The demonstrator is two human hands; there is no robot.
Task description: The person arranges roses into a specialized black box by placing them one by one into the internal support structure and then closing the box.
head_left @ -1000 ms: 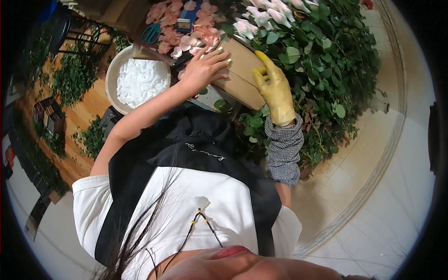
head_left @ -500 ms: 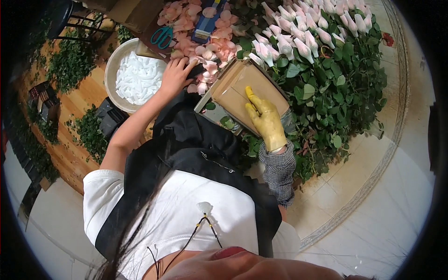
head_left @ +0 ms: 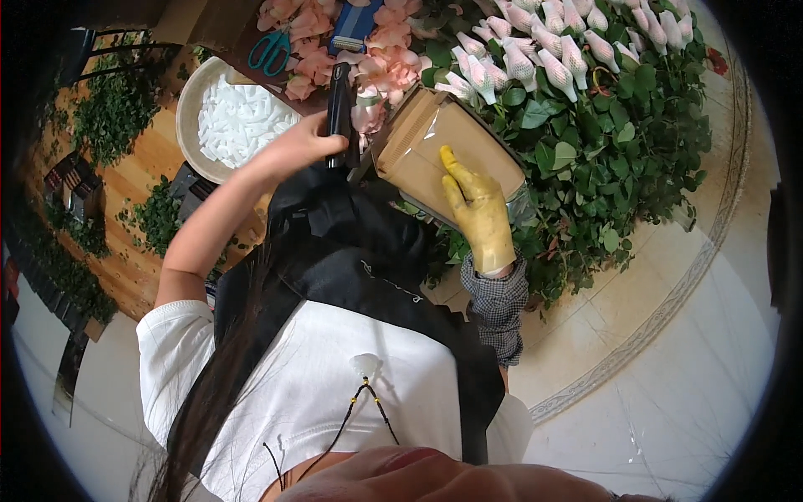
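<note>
My bare left hand point(head_left: 303, 144) is closed around a long black stapler point(head_left: 339, 105), held upright beside pink petals point(head_left: 386, 71). My right hand point(head_left: 483, 205), in a yellow glove, lies with its fingers stretched out on brown corrugated cardboard point(head_left: 418, 163). The cardboard is tilted in front of me, with a shiny clear film along part of it. Nothing shows in the right hand's grasp; its palm side is hidden.
Left of the petals stands a round pale tub point(head_left: 186, 125) of small white pieces. Teal scissors point(head_left: 270, 53) and a blue box point(head_left: 355, 27) lie farther back. Many pink rosebuds in white nets point(head_left: 556, 71) stand at right above dense leaves point(head_left: 577, 171). Cut greenery point(head_left: 113, 105) covers parts of the floor.
My left hand has gone from resting open over the petals to gripping the black stapler, lifting it upright and drawing it nearer. The right hand stays on the cardboard.
</note>
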